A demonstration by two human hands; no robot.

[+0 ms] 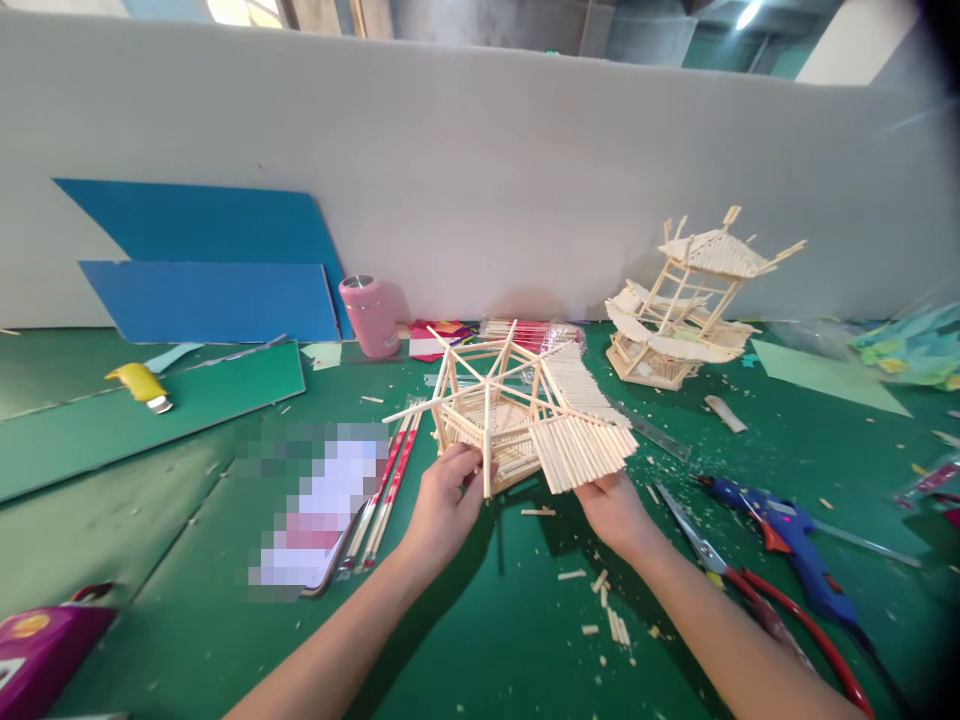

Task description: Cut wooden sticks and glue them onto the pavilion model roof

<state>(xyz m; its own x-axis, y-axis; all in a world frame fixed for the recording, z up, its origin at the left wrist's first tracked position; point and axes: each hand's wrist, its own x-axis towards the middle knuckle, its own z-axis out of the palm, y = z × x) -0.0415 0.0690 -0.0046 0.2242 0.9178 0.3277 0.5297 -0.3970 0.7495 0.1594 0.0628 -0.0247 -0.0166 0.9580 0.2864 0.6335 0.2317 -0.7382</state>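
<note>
1. Frame (487, 430): a six-sided stick frame, open at the top, at mid-width of the desk (465, 640), between the person's two hands. Whether its base touches the desk cannot be told.
2. Panels: two slatted panels are on the frame's right side; the front panel (581, 452) slopes outward toward the near edge, the rear panel (577, 385) toward the far edge.
3. Left hand (446, 500): fingers pinched on the frame's near left side, beside a post.
4. Right hand (611, 505): beneath the front panel. Its fingers are largely hidden; whether they grasp or only support cannot be told.
5. Far edge of the desk: a pink bottle (369, 318) left of centre; a stick pagoda (686, 347) toward the far right corner.
6. Right side: a blue glue gun (787, 530) beside red-handled scissors (701, 540); a ruler (660, 435) lies farther in. Short offcuts (616, 627) lie loose nearer the near edge.
7. Left side: a phone (319, 530), its screen blurred, just beside wrapped sticks (390, 480); a yellow cutter (141, 385) rests on a green board (232, 385).
8. Far left corner: blue boards (210, 300) lean against a pale partition (480, 170).
</note>
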